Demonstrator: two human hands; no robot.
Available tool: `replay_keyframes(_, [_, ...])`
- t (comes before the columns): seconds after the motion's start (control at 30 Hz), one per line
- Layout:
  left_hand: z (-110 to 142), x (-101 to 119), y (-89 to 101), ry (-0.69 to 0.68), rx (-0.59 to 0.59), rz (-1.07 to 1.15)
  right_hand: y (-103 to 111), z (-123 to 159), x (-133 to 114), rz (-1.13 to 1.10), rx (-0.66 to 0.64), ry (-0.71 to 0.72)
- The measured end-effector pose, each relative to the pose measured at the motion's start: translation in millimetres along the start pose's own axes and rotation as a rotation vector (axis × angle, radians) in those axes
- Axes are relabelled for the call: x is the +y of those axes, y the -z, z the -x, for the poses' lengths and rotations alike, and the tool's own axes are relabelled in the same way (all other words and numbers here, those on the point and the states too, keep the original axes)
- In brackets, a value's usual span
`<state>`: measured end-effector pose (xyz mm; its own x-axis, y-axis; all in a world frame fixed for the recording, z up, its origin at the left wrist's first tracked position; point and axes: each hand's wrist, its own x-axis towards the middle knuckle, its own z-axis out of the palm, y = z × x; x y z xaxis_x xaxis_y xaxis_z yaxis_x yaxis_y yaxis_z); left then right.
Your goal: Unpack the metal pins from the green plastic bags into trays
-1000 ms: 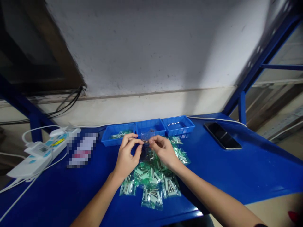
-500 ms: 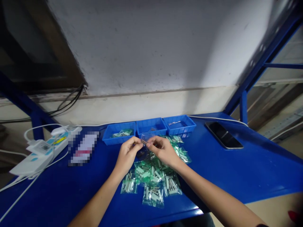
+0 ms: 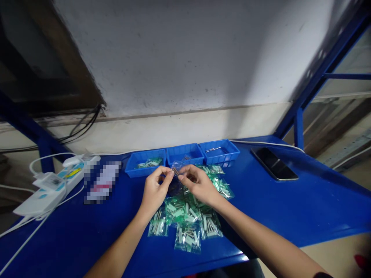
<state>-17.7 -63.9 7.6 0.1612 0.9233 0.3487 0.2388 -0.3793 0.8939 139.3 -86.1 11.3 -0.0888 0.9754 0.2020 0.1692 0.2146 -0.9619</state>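
My left hand point(image 3: 157, 186) is closed in a pinch at the edge of a small clear plastic bag point(image 3: 179, 164). From the other side my right hand point(image 3: 199, 183) pinches the same bag with thumb and forefinger. Between the fingertips are thin metal screws point(image 3: 175, 171); whether they lie inside the bag I cannot tell. Below and behind the hands lies a pile of filled bags point(image 3: 185, 210), holding pale green wall plugs and screws. One such bag point(image 3: 188, 238) lies closest to the table's front edge.
Along the wall stand three blue bins: the left bin point(image 3: 131, 166) holds pale green pieces, the middle bin point(image 3: 185, 148) small parts, the right bin point(image 3: 222, 156) a few metal rods. A phone point(image 3: 274, 164) lies right on the blue table point(image 3: 275, 212). A white power strip point(image 3: 40, 199) with cables is left.
The screws between my fingertips are more upright, and my left thumb has shifted slightly up. The bag is still between both hands; the bins and the pile have stayed put.
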Motion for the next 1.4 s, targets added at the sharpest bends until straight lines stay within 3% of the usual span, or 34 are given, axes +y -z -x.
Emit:
replay_keyframes(0.2, [1.1,0.1,2.8,0.054,0.015,0.026,3.7,-1.7,0.3,-0.081,0.032,-0.022])
replay_keyframes(0.47, [0.7,4.3,0.3,-0.009,0.033,-0.019,2.6,-1.0,-2.0,-0.184,-0.003,-0.021])
replay_keyframes(0.7, [1.8,3.0,-1.2,-0.039,-0.053,-0.060,2.6,0.0,-0.1,-0.080,-0.041,-0.031])
replay_keyframes(1.03, [-0.6,0.7,-4.0,0.073,-0.188,-0.054,3.0,-1.3,2.2,-0.133,0.081,-0.030])
replay_keyframes(1.27, [0.3,4.4,-1.1,0.065,-0.237,-0.093,8.6,-1.8,-1.4,-0.053,0.038,-0.021])
replay_keyframes(1.4, [0.4,2.5,-1.6,0.067,-0.217,-0.068,10.4,-3.4,1.2,-0.038,0.082,-0.028])
